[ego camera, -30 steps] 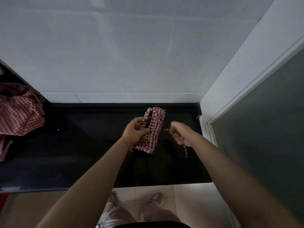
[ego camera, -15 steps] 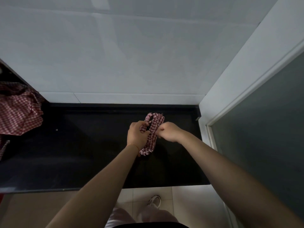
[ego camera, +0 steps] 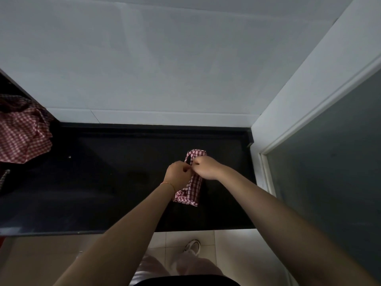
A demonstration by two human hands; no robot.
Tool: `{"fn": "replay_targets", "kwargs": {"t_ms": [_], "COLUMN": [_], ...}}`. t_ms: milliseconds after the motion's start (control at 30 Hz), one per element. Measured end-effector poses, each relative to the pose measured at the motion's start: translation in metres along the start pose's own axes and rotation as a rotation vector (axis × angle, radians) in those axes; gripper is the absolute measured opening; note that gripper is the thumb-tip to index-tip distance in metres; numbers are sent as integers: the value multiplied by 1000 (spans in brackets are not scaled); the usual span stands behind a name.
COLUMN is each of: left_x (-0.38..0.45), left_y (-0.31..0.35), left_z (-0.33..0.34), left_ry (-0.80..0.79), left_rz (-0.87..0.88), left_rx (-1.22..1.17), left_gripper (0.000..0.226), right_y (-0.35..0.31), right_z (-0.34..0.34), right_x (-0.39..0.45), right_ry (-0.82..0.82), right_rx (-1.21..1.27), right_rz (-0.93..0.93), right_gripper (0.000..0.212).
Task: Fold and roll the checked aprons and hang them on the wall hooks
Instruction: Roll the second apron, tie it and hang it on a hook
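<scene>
A rolled red-and-white checked apron (ego camera: 192,183) lies on the black tabletop (ego camera: 103,182), a bit right of the middle of the frame. Both hands meet on top of it and hide its middle part, so only its far end and its near end show. The left hand (ego camera: 179,172) has its fingers (ego camera: 185,169) curled and seems to pinch a thin bit of the apron, maybe a strap, but the bit is too small and dark to be sure. The right hand (ego camera: 205,167) is curled over the roll and grips it near the far end; its fingertips are tucked under and cannot be seen. A thin band (ego camera: 168,183) goes round the left wrist. At the left edge of the frame more checked cloth (ego camera: 22,131) sits in a crumpled pile, and the edge of the frame cuts it off, so its full shape cannot be told. A narrow checked strip (ego camera: 4,177) shows just below the pile, also cut off. At the bottom, a white shoe (ego camera: 192,246) peeks out on the pale floor tiles (ego camera: 237,254), half hidden by the person's light trousers (ego camera: 195,265). No writing or labels can be read anywhere.
</scene>
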State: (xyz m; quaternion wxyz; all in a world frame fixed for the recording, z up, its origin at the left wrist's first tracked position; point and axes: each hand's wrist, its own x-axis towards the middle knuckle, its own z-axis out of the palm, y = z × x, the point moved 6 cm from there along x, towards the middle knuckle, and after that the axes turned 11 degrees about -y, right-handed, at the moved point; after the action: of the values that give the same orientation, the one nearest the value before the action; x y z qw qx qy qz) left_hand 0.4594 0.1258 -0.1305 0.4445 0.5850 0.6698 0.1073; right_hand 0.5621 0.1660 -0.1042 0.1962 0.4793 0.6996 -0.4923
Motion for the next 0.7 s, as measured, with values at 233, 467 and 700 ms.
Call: {"fn": "replay_targets", "kwargs": {"t_ms": [233, 467, 700], "left_x": [0, -1, -5], "left_y": [0, -16, -1], "left_z": [2, 0, -11], "left_ry": [26, 90, 99], "left_rz": [67, -24, 14], "left_rx": [93, -99, -661], "left_gripper": [22, 11, 9], "right_y": [8, 13, 14], "right_z": [10, 9, 10], "right_x": [2, -1, -10], "right_ry": [-11, 30, -22], "right_rx": [20, 108, 43], "right_rz": [19, 10, 28], "right_gripper": [29, 29, 21]}}
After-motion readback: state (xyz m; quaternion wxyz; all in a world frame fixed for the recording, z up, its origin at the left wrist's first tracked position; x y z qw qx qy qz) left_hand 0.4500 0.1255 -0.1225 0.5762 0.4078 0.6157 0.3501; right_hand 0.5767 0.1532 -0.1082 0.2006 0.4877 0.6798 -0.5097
